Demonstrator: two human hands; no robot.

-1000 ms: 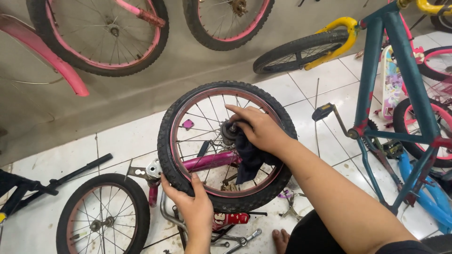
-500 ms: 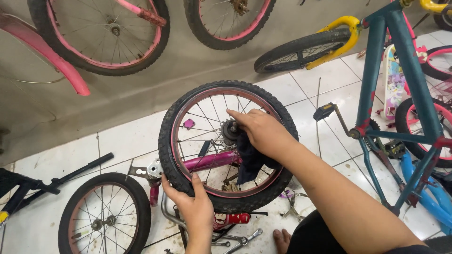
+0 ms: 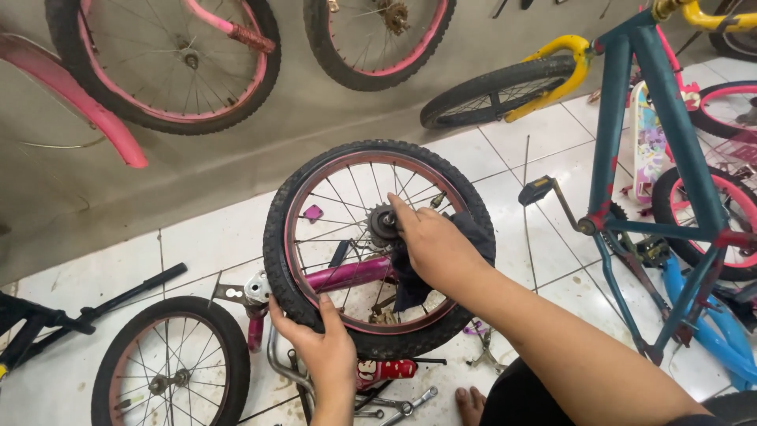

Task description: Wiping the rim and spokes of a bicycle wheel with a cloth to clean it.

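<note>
Small bike wheel (image 3: 378, 248) standing upright on the white tile floor (image 3: 197, 244), dead centre of frame. Left hand (image 3: 323, 351) clamped over the tyre at the wheel's bottom-left edge, fingers wrapped round the tread. Right hand (image 3: 434, 248) up at the hub sprocket (image 3: 384, 225), pinching a dark rag (image 3: 465, 237) against it. Axle pointing out toward the camera, so right hand much nearer the hub. Wrenches (image 3: 402, 406) lying just below the wheel.

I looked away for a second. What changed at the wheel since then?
Little. The right hand with its dark rag shifted slightly at the hub, fingers now on it. The left hand grips the tyre as before; the wheel lies where it was.
</note>
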